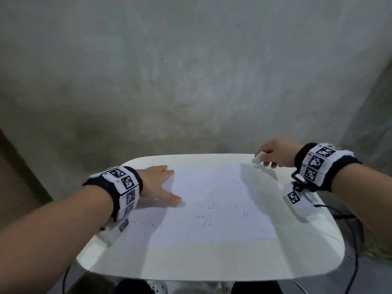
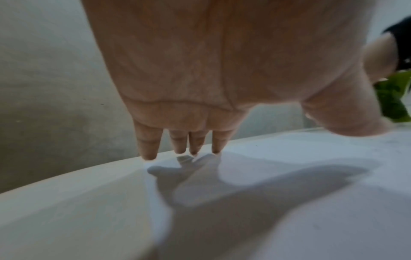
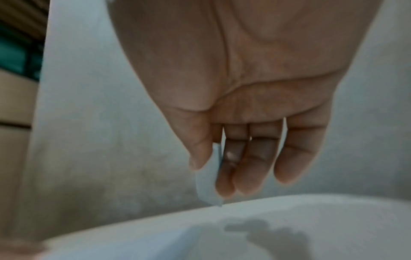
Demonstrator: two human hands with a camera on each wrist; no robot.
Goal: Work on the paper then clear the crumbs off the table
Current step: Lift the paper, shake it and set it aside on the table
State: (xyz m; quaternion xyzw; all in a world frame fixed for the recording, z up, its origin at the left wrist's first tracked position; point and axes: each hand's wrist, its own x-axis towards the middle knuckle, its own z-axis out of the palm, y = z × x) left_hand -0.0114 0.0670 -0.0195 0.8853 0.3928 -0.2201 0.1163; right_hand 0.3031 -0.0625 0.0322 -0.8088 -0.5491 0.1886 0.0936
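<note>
On a white table (image 1: 212, 264) with rounded corners, set against a grey concrete wall (image 1: 191, 71), a sheet of white paper (image 1: 212, 200) is lying flat near the middle. The person's left hand (image 1: 159, 183) is resting palm down at the paper's left edge, fingers straight and spread, thumb splayed out onto the sheet. Seen from the left wrist, the fingertips (image 2: 149, 154) are touching the surface close to the table's far rim, holding nothing.

Beyond the paper's far right corner, the right hand (image 1: 275, 153) is hovering at the table's far edge, pinching a small white eraser (image 1: 257, 159) between the thumb and the fingers. From the right wrist, the eraser (image 3: 209, 181) is hanging below the thumb tip, its lower corner pointing down just above the table edge; whether it is touching cannot be told. The other fingers are lying loosely extended beside it.

Dark crumbs (image 1: 205, 219), thin and hair-like, are lying scattered over the lower half of the paper, and more are sitting on the bare table just left of the sheet, beside the left wrist. Both wrists are wearing black bands covered in black-and-white square markers (image 1: 127, 183). A black cable (image 1: 352, 251) is trailing off the table's right side.
</note>
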